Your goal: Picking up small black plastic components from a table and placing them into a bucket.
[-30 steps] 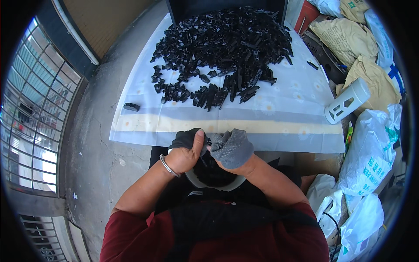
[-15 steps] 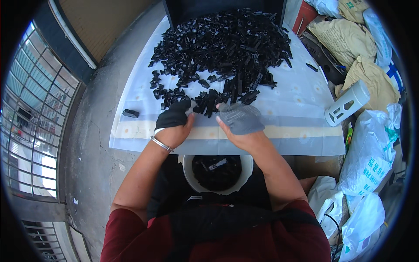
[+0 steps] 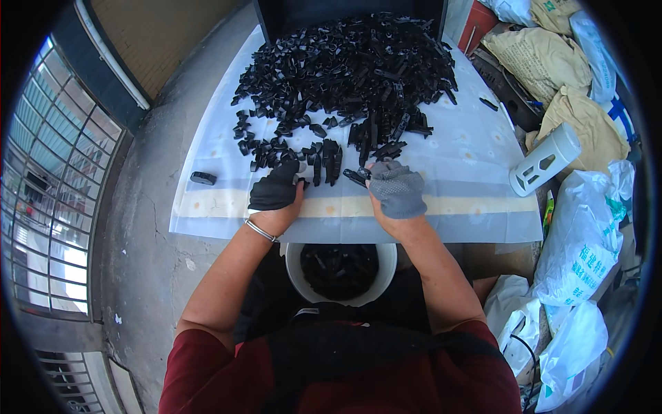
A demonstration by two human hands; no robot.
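Note:
My left hand [image 3: 276,190], in a black fingerless glove with a bangle at the wrist, is at the near edge of the scattered parts. Its fingers are curled, and whatever they grip is mostly hidden. My right hand [image 3: 398,190], in a grey dotted glove, is closed on a few slim black plastic parts [image 3: 355,177] that stick out to its left. Between the hands several long black plastic parts [image 3: 327,163] lie side by side. Beyond them a large heap of black plastic parts [image 3: 345,76] covers the far half of the table.
A pale flowered cloth [image 3: 469,196] covers the table. Under its near edge stands a white bucket [image 3: 292,272] of black parts. A black oval item [image 3: 203,178] lies left, a light grey slotted cylinder [image 3: 546,160] right. Sacks [image 3: 583,234] are piled to the right.
My right hand has moved slightly right and closed on slim parts. Several parts between the hands now stand apart from the rest. The left hand has barely moved.

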